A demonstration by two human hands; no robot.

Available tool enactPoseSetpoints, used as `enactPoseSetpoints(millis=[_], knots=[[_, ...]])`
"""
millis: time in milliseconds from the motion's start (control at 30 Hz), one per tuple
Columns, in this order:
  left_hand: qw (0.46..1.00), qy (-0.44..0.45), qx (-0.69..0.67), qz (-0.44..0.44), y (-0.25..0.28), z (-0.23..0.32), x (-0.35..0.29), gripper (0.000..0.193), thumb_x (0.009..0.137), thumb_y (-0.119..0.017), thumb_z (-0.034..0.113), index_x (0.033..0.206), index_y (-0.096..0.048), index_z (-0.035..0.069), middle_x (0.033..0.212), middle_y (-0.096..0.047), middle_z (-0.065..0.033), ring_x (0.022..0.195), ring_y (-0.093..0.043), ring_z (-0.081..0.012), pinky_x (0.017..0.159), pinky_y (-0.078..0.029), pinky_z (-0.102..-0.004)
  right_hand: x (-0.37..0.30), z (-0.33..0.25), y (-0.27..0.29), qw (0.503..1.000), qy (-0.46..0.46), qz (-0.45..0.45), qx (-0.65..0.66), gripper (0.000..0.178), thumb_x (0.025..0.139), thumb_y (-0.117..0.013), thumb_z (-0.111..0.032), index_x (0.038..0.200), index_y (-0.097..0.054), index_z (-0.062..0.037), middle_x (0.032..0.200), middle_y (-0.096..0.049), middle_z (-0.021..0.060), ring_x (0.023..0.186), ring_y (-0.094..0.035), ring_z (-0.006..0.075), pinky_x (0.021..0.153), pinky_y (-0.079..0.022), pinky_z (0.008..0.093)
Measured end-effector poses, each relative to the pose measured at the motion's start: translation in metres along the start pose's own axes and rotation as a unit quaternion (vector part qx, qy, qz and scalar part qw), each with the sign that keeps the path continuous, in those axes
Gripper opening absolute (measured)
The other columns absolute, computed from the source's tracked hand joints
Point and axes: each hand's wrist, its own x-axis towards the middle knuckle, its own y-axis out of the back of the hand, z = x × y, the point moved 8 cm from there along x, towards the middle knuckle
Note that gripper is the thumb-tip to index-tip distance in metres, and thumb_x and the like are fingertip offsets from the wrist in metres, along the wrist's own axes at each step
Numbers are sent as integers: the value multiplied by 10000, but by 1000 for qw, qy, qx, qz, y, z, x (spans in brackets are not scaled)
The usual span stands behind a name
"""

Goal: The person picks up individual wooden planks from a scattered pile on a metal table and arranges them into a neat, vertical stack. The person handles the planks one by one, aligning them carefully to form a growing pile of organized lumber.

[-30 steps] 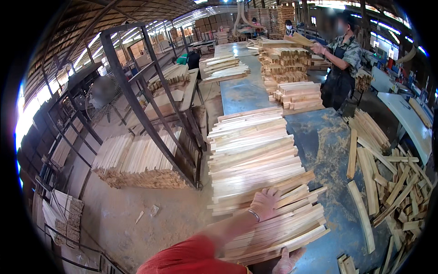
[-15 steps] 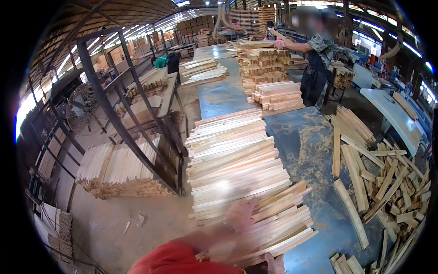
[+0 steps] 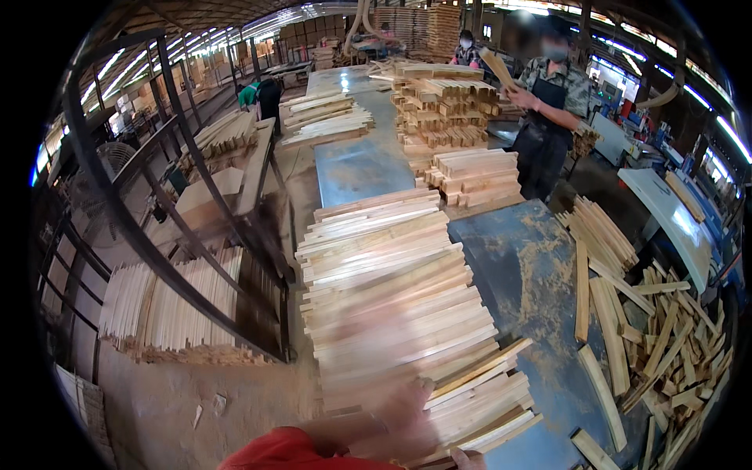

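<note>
A long row of pale wooden strips [image 3: 392,294] lies side by side across the metal-topped table, running from the near edge toward the middle. My left hand [image 3: 403,406], at the end of a red sleeve, rests over the left part of the nearer strips. It is smeared by motion, so its finger shape is unclear. At the bottom edge of the view, my right hand [image 3: 468,459] touches the right end of the nearest strips. Most of that hand is cut off by the frame. A darker-edged strip [image 3: 486,366] sits slightly askew just beyond my left hand.
Loose offcuts [image 3: 666,337] heap up on the right. Sawdust covers the blue-grey tabletop [image 3: 509,251]. Stacked wood blocks [image 3: 474,176] stand farther along, beside a co-worker [image 3: 548,102] holding boards. A dark metal frame [image 3: 180,211] and bundled strips [image 3: 172,305] are at left.
The view has shifted, turning slightly right. My left hand stays over the near strips, still blurred. The co-worker has turned toward the table and now holds boards upright.
</note>
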Motion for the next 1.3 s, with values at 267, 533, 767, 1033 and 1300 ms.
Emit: enactPoseSetpoints(millis=[267, 533, 767, 1033, 1300], knots=[[995, -64, 79, 8, 97, -115, 85, 422, 869, -693, 232, 1214, -640, -5, 1125, -728, -271, 1044, -715, -445, 949, -569, -538, 67, -119, -97, 998, -35, 60, -6, 494, 994, -704, -426, 1027, -756, 64, 880, -742, 130, 804, -705, 175, 665, -565, 341], [996, -33, 46, -64, 121, -44, 43, 585, 890, -704, 229, 1405, -583, -20, 1133, -727, -312, 1058, -703, -481, 925, -572, -546, 80, -163, -107, 984, -3, 24, -176, 772, 964, -666, -519, 1476, -568, 50, 1301, -708, 322, 1236, -697, 434, 1007, -555, 473], [967, 14, 251, 49, 91, -32, 24, 812, 919, -750, 317, 1616, -449, 28, 1590, -499, -273, 1446, -495, -466, 1203, -426, -541, -10, -129, 152, 945, 140, 206, -213, 504, 935, -688, -365, 1330, -656, -54, 1212, -731, 233, 1181, -680, 436, 1047, -530, 478], [933, -226, 268, -81, -52, 152, -38, 920, 915, -719, 512, 1658, -398, 75, 1673, -434, -190, 1540, -393, -400, 1262, -304, -581, -50, -36, 398, 714, 45, 404, -571, 595, 879, -700, -314, 1450, -603, -179, 1379, -664, 133, 1327, -588, 344, 1122, -409, 493], [890, -338, 286, -104, -136, 241, -68, 904, 873, -769, 514, 1606, -455, 88, 1503, -537, -158, 1410, -497, -356, 1096, -439, -535, -102, -60, 227, 764, 348, 221, -496, 701, 829, -826, -498, 1406, -646, -142, 1199, -746, 142, 1160, -693, 357, 1068, -503, 485]])
